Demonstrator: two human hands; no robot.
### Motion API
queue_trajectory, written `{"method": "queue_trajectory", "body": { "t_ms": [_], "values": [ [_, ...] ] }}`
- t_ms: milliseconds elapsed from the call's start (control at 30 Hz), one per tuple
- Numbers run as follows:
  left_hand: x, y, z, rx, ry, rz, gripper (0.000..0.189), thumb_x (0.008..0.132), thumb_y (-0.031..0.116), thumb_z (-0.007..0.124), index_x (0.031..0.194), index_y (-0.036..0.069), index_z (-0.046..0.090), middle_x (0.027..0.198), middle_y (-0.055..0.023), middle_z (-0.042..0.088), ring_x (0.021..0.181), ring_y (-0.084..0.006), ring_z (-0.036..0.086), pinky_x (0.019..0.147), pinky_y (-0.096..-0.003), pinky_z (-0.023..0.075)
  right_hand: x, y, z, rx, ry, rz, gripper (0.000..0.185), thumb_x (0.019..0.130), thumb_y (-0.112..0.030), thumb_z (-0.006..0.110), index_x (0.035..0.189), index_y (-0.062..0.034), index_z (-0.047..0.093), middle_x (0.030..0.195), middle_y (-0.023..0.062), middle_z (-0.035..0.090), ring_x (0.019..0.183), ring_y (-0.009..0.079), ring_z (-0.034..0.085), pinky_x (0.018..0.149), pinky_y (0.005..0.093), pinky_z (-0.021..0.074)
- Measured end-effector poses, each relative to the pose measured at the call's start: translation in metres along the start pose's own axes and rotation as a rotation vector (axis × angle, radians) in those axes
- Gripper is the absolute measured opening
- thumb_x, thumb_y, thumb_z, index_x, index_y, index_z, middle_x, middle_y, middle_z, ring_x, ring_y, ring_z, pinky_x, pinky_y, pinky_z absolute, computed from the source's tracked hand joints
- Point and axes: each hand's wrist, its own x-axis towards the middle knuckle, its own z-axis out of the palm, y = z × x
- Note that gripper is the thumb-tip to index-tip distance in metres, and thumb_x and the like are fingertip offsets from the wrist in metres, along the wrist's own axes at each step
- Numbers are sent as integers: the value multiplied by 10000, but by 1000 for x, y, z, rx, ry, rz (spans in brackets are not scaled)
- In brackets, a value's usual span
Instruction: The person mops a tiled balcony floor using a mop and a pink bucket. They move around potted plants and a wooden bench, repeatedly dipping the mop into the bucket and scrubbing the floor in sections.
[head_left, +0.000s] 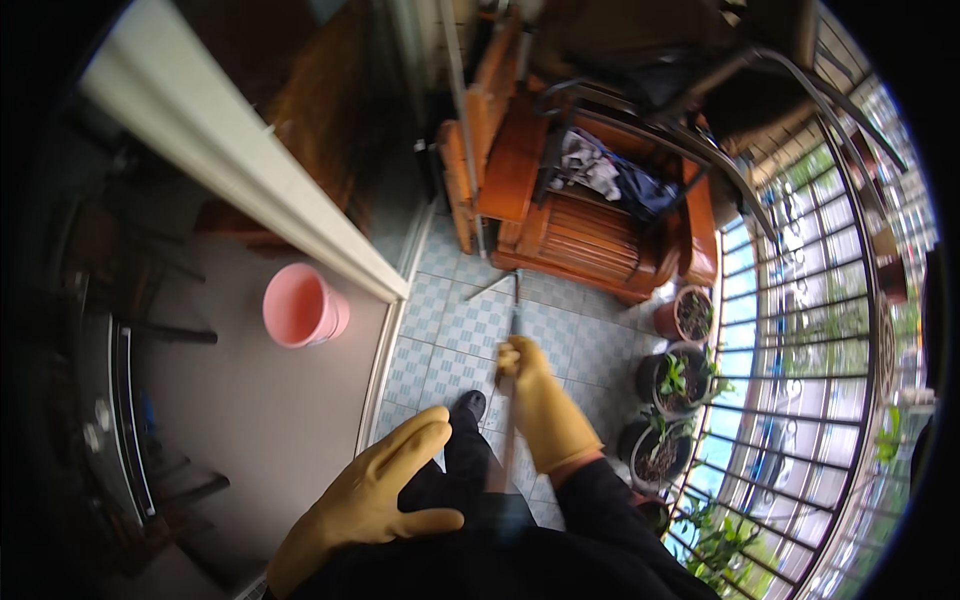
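My right hand (525, 367), in a yellow rubber glove, grips the shaft of a long-handled tool (516, 300). The tool's narrow crosspiece lies by the tiled floor (457, 311) in front of a wooden armchair; its exact kind is not clear. The handle runs back towards my body and is blurred. My left hand (390, 480), in a matching glove, is raised at the lower left with thumb and fingers apart, holding nothing. A pink plastic bucket (296, 306) stands on the grey floor left of the door track.
The wooden armchair (585, 232) carries a metal-framed chair and cloths (592, 165). Potted plants (675, 379) line the barred window (787, 300) at right. A pale door frame (255, 150) and its raised floor track (379, 375) separate the tiles from the grey floor.
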Motion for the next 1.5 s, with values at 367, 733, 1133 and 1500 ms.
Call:
{"method": "queue_trajectory", "body": {
  "t_ms": [367,733,1133,1500],
  "values": [
    [-184,-123,89,-195,45,-885,515,1008,413,713,1378,59,659,1384,-163,698,1265,-333,667,1037,-421,543,-233,-36,-185,133,-492,647,576,1103,-397,549,1386,102,494,734,-11,536,528,89,538,463,243,469],
    [-596,-251,513,-814,709,-1686,543,1038,497,623,1041,-39,713,891,-161,739,765,-278,709,689,-446,573,-285,71,-252,-350,-203,928,591,1166,-373,353,1494,112,437,702,7,413,501,82,449,458,252,403],
    [-654,-15,787,-1548,1804,-1493,282,1027,317,722,974,45,670,816,-44,650,646,-149,611,542,-303,504,-247,324,-220,-2141,-8,1093,255,1035,-274,677,902,-69,605,592,-11,464,385,57,359,340,249,282],
    [-514,119,828,-1546,1714,-1354,203,1033,218,712,1141,48,732,1001,-25,700,926,-138,656,802,-299,514,-135,451,-323,-2496,-569,984,299,915,-200,762,826,52,627,686,91,617,490,115,511,461,279,415]
  ]
}}
